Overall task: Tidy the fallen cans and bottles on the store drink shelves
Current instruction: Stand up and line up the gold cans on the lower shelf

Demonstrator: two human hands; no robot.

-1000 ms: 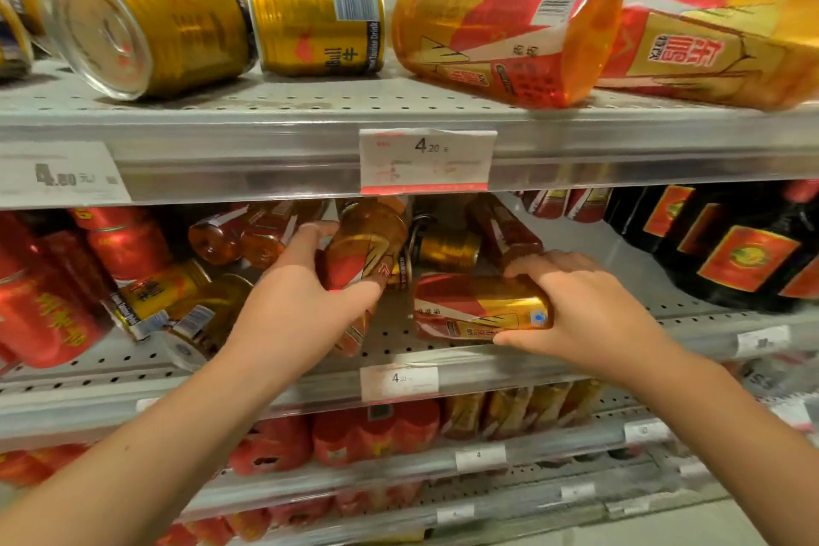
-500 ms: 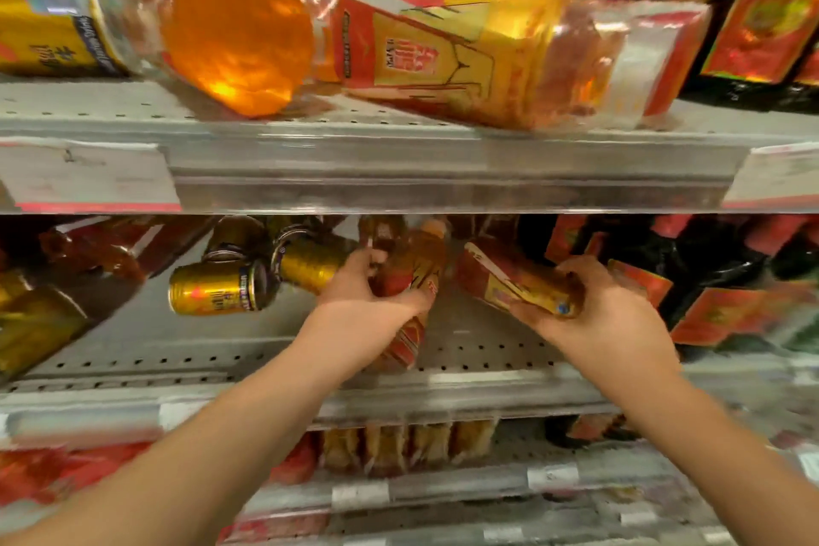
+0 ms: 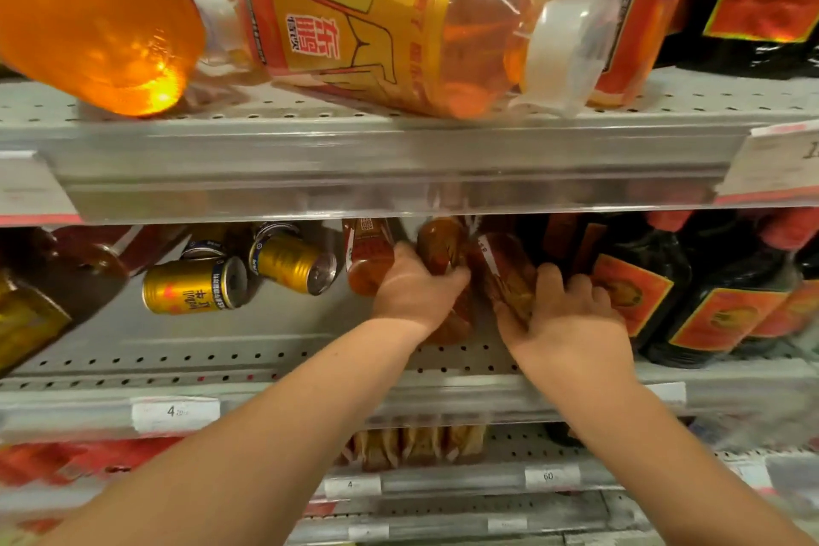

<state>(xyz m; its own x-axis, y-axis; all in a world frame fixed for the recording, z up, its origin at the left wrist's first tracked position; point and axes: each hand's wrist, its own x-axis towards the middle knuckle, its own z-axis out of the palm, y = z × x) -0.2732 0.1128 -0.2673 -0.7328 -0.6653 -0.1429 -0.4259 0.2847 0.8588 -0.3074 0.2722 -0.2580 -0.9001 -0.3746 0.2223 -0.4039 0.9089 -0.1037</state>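
Reaching into the middle perforated grey metal shelf (image 3: 221,361), both bare hands are on bottles. The left hand (image 3: 414,295) has its fingers curled round a small amber plastic bottle with a yellow and red label (image 3: 438,250), which stands almost upright near the middle of this shelf. The right hand (image 3: 571,317) is closed round the lower part of a second small amber bottle with a red label (image 3: 507,275). This one is tilted, with its top leaning to the left. The two bottles are just beside each other, but I cannot tell if they touch. A third small amber bottle (image 3: 368,262) stands just left of the left hand, its top hidden by the front edge of the shelf above.

Further left on the same shelf, two short gold metal cans lie on their sides: the nearer gold can (image 3: 195,286) and the farther gold can (image 3: 292,262), close together. To the right of the right hand stand dark glass bottles with red and gold labels (image 3: 642,293), upright in a row.

On the upper shelf (image 3: 399,155) a large clear plastic bottle of orange drink (image 3: 399,27) lies on its side with its white cap (image 3: 560,44) pointing right. The round orange base of another fallen bottle (image 3: 97,22) is at its left. A white price tag (image 3: 175,412) sits on the front rail of the middle shelf.
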